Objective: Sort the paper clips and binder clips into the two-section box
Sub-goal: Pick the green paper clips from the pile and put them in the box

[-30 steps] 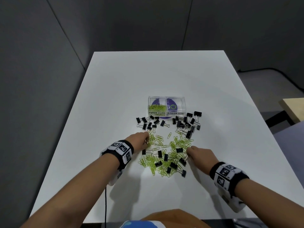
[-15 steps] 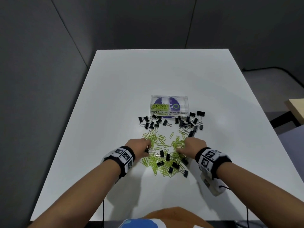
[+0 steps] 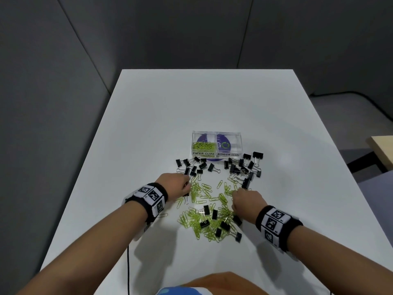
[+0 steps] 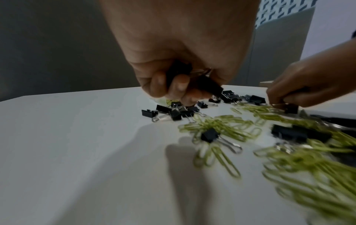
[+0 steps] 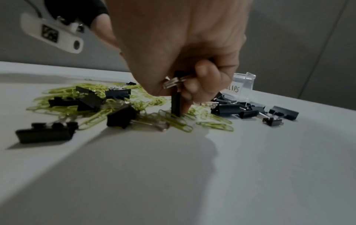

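A clear two-section box (image 3: 217,145) stands mid-table, green paper clips in its left section, labelled PAPER CLIPS; no clips show in the right one, labelled BINDER CLIPS. Green paper clips (image 3: 204,192) and black binder clips (image 3: 242,167) lie scattered in front of it. My left hand (image 3: 180,186) sits at the pile's left edge, its curled fingers gripping black binder clips (image 4: 208,85). My right hand (image 3: 244,199) is at the pile's right side, pinching a black binder clip (image 5: 175,105) that stands upright on the table among paper clips.
The white table (image 3: 148,124) has bare surface around and behind the box. A grey partition wall runs along the left and back. A wooden desk corner (image 3: 382,145) and grey seat lie off to the right. A black cable (image 3: 128,271) hangs at the near edge.
My right hand moved forward and left from the pile's near right corner into the clips, then took hold of a binder clip. The left hand stayed at the pile's left edge, shifting only slightly.
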Demonstrator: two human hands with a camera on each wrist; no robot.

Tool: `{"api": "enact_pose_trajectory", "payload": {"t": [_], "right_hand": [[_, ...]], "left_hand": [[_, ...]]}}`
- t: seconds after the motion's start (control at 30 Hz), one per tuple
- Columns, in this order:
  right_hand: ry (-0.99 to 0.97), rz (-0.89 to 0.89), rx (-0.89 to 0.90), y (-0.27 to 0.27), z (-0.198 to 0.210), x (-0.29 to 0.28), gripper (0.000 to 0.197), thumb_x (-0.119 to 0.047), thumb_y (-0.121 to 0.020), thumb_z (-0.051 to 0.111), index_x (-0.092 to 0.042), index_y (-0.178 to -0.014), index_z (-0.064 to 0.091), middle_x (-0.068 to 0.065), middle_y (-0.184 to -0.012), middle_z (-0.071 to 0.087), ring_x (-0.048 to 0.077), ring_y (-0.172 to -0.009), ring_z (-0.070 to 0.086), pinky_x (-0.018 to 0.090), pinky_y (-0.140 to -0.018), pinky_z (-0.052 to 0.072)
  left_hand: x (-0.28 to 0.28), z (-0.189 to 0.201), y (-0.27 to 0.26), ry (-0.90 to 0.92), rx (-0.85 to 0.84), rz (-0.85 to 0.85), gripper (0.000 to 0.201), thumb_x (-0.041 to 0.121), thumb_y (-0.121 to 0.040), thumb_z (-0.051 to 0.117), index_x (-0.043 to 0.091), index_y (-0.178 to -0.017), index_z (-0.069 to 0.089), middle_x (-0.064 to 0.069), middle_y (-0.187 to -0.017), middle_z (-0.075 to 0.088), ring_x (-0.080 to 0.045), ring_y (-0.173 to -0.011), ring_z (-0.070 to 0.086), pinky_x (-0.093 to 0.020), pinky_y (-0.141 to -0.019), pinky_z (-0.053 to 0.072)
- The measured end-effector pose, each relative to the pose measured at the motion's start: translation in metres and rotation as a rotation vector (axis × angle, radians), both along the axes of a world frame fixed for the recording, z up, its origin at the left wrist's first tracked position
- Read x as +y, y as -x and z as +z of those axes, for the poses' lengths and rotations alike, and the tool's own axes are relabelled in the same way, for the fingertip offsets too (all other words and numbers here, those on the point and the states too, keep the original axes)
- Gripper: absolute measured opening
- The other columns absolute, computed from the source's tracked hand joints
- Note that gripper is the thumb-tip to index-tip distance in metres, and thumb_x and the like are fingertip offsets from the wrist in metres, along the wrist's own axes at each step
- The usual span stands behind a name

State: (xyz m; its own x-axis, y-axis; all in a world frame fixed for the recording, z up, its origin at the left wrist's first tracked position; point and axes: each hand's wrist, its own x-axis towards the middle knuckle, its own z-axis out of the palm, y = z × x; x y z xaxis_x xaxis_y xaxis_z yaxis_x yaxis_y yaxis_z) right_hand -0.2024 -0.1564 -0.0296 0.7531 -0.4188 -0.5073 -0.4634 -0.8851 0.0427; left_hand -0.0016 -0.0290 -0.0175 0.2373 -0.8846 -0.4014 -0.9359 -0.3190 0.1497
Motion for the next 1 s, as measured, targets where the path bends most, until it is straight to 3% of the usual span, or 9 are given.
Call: {"api": "enact_pose_trajectory", "payload": {"t": [0.07, 0.23, 0.47, 0.53, 0.63, 0.73, 0.83, 0.9, 1.0], "right_hand": [[-0.005, 0.045, 0.007, 0.001, -0.001, -0.006, 0.026, -0.021, -0.096, 0.036, -0.005, -0.112, 0.049, 0.012, -0.112, 0.056, 0.028, -0.091, 0.062, 0.033, -0.067, 0.042], [-0.046, 0.009, -0.135, -0.012, 0.016, -0.036, 0.026, -0.025, -0.098, 0.033, -0.007, -0.108, 0.049, 0.006, -0.105, 0.054, 0.017, -0.075, 0.053, 0.03, -0.073, 0.053], [-0.168, -0.105, -0.241, -0.07, 0.021, -0.066, 0.028, -0.02, -0.098, 0.031, -0.004, -0.099, 0.054, 0.005, -0.092, 0.044, 0.019, -0.074, 0.047, 0.027, -0.067, 0.038], [-0.191, -0.099, -0.288, -0.081, 0.019, -0.065, 0.026, -0.021, -0.099, 0.034, -0.004, -0.104, 0.054, 0.008, -0.097, 0.049, 0.02, -0.079, 0.052, 0.028, -0.07, 0.043], [-0.194, -0.082, -0.341, -0.084, 0.017, -0.06, 0.03, -0.023, -0.097, 0.041, -0.008, -0.122, 0.049, 0.01, -0.118, 0.057, 0.024, -0.101, 0.057, 0.035, -0.088, 0.05], [-0.133, 0.031, -0.401, -0.07, 0.018, -0.051, 0.033, -0.015, -0.094, 0.046, -0.012, -0.127, 0.046, 0.008, -0.125, 0.056, 0.023, -0.111, 0.054, 0.031, -0.095, 0.045], [-0.212, 0.225, -0.364, -0.041, 0.018, -0.033, 0.032, -0.008, -0.091, 0.049, -0.011, -0.124, 0.051, 0.007, -0.122, 0.059, 0.021, -0.109, 0.056, 0.028, -0.098, 0.046], [-0.274, 0.392, -0.339, -0.02, 0.013, -0.018, 0.029, -0.006, -0.089, 0.053, -0.008, -0.117, 0.057, 0.009, -0.112, 0.065, 0.023, -0.099, 0.061, 0.033, -0.091, 0.053], [-0.256, 0.521, -0.292, 0.0, 0.003, 0.001, 0.03, -0.01, -0.084, 0.061, -0.011, -0.114, 0.058, 0.01, -0.11, 0.066, 0.025, -0.092, 0.064, 0.036, -0.079, 0.057]], "left_hand": [[-0.009, 0.002, -0.009, -0.035, 0.012, 0.025, 0.036, 0.04, -0.1, 0.031, 0.012, -0.088, 0.051, 0.0, -0.078, 0.051, -0.016, -0.068, 0.047, -0.027, -0.063, 0.042], [-0.033, 0.005, -0.03, -0.026, 0.14, 0.125, 0.031, 0.038, -0.096, 0.045, 0.009, -0.096, 0.055, -0.007, -0.085, 0.059, -0.016, -0.069, 0.049, -0.026, -0.063, 0.04], [-0.058, 0.006, -0.034, -0.014, 0.133, 0.185, 0.031, 0.032, -0.096, 0.048, 0.004, -0.106, 0.057, -0.014, -0.106, 0.064, -0.027, -0.089, 0.059, -0.03, -0.074, 0.043], [-0.061, 0.005, -0.032, 0.02, 0.143, 0.189, 0.031, 0.031, -0.096, 0.049, 0.007, -0.112, 0.058, -0.012, -0.112, 0.062, -0.026, -0.098, 0.06, -0.031, -0.079, 0.046], [-0.058, 0.004, -0.031, 0.092, 0.106, 0.154, 0.035, 0.035, -0.094, 0.051, 0.016, -0.123, 0.055, -0.005, -0.124, 0.055, -0.023, -0.108, 0.056, -0.033, -0.086, 0.049], [-0.045, 0.005, -0.026, 0.194, 0.044, 0.082, 0.031, 0.028, -0.093, 0.052, 0.02, -0.123, 0.054, -0.001, -0.126, 0.051, -0.019, -0.109, 0.053, -0.029, -0.081, 0.049], [-0.022, -0.001, -0.018, 0.112, 0.109, -0.073, 0.032, 0.013, -0.092, 0.05, 0.022, -0.123, 0.054, 0.001, -0.127, 0.05, -0.015, -0.106, 0.055, -0.02, -0.078, 0.046], [-0.007, -0.007, -0.014, 0.029, 0.123, -0.171, 0.038, 0.007, -0.092, 0.048, 0.023, -0.126, 0.052, 0.002, -0.131, 0.048, -0.014, -0.107, 0.056, -0.018, -0.076, 0.044], [0.006, -0.013, -0.011, -0.055, 0.093, -0.198, 0.038, 0.01, -0.093, 0.049, 0.023, -0.128, 0.05, -0.001, -0.129, 0.048, -0.018, -0.107, 0.056, -0.025, -0.077, 0.047]]}}
